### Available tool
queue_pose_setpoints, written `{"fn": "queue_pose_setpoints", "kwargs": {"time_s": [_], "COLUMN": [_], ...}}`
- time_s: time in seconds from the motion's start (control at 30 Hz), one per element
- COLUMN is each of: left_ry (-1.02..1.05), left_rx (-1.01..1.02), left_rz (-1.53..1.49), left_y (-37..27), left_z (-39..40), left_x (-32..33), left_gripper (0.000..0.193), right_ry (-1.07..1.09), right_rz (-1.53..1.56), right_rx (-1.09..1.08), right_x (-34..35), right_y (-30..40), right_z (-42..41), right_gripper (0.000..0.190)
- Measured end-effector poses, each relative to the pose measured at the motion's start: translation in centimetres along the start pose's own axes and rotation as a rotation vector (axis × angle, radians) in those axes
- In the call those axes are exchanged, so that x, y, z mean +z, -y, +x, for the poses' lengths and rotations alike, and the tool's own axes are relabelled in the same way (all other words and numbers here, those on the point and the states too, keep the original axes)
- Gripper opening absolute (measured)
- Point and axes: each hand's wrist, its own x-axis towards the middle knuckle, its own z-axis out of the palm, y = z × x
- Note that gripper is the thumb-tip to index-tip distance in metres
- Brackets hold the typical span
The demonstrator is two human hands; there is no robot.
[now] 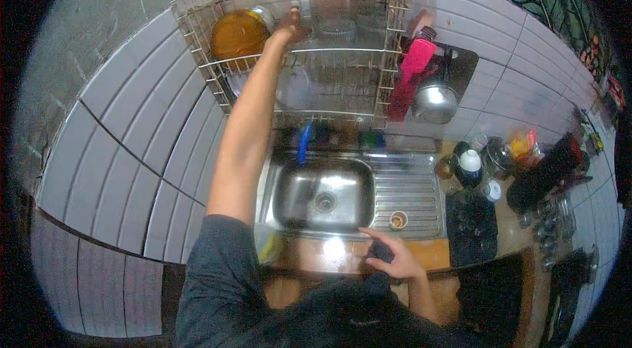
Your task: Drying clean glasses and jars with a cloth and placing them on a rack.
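My left hand [291,27] is raised into the wire dish rack [340,50] above the sink, just right of an amber-brown bowl [239,34]. It is blurred, so whether it grips anything there cannot be told. My right hand [392,254] is low, at the front edge of the stainless-steel sink [326,195], with thumb and index finger apart and nothing visible between them. A small cup [398,220] with brown contents stands on the ribbed drainboard [410,200], just above my right hand.
A pink holder [417,59] and a metal pot [435,103] hang right of the rack. On the right counter are a white bowl [470,160], a white cup [492,190], a black mat [471,229] and several glasses [550,219]. A tiled wall [128,150] rises at left.
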Motion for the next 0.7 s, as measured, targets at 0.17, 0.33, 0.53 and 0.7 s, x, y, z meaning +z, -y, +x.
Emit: {"fn": "queue_pose_setpoints", "kwargs": {"time_s": [0.17, 0.33, 0.53, 0.7], "left_ry": [0.192, -0.653, -0.344, 0.211], "left_rx": [-0.060, -0.028, -0.270, -0.450], "left_rz": [-0.031, -0.624, -0.983, -1.058], "left_y": [-12.5, -20.5, -32.1, -39.6], "left_z": [-3.7, -17.9, -38.1, -48.8], "left_x": [-4.6, -6.7, 2.7, 5.6], "left_gripper": [0.049, 0.024, 0.019, 0.019], "right_ry": [-0.157, -0.330, -0.614, -0.779], "right_rz": [0.027, 0.434, 0.863, 1.156], "right_rx": [0.098, 0.136, 0.306, 0.081], "right_x": [-2.8, -4.4, -8.7, -14.2], "right_y": [-3.1, -5.3, -7.8, -5.0], "right_z": [-3.1, -4.1, -9.1, -16.1], "right_gripper": [0.061, 0.058, 0.042, 0.055]}}
